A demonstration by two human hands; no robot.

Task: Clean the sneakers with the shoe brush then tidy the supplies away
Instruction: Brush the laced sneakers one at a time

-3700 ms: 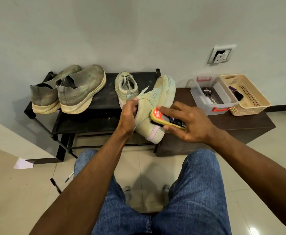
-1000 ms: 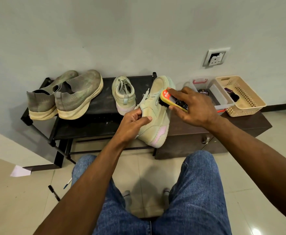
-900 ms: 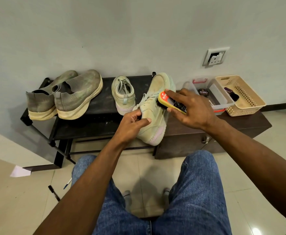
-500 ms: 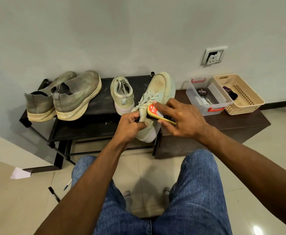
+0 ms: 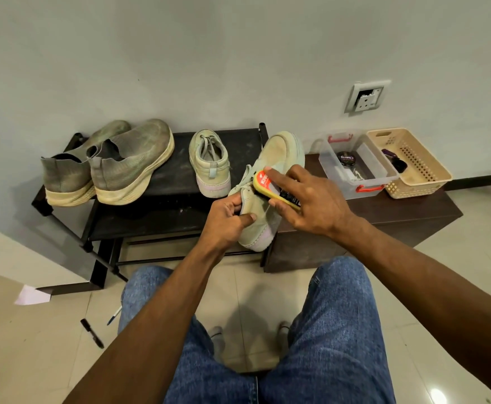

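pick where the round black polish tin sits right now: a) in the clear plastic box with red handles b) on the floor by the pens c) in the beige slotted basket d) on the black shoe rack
a: the black polish tin lies inside the clear plastic box, which stands beside the beige basket on the dark cabinet.

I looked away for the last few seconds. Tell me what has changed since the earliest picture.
The right hand worked the brush up the held sneaker toward the toe, back near the heel, and now it sits mid-shoe by the laces. The left hand shifted its grip lower on the side. Unchanged: both hands keep their holds, and the other sneaker, grey pair, tub and basket stay put.
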